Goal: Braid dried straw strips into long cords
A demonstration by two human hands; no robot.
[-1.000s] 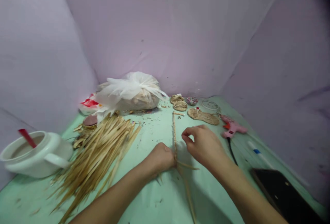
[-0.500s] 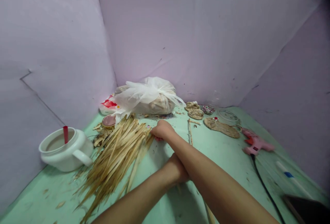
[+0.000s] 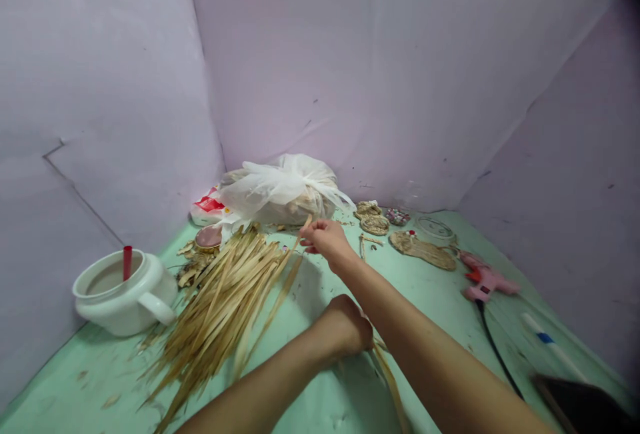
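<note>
My right hand reaches across over my left wrist area and pinches the tip of a dried leaf strip at the right edge of the pile. Beside it fans out a bundle of dried straw-coloured leaf strips. Nearer to me, my left hand is curled closed, its fingers mostly hidden. Loose strip ends stick out from its right side, and a thin twisted straw cord lies beyond it, partly covered by my right forearm.
At left stands a white pot with a red stick. A tied plastic bag sits at the back. Coiled straw pieces, beads, a woven sole-shaped piece, a pink glue gun and a dark flat object lie rightward.
My right hand has risen slightly and shifted right, drawing a leaf strip from the bundle's edge. My left hand stays low and closed. The view has shifted a little.
</note>
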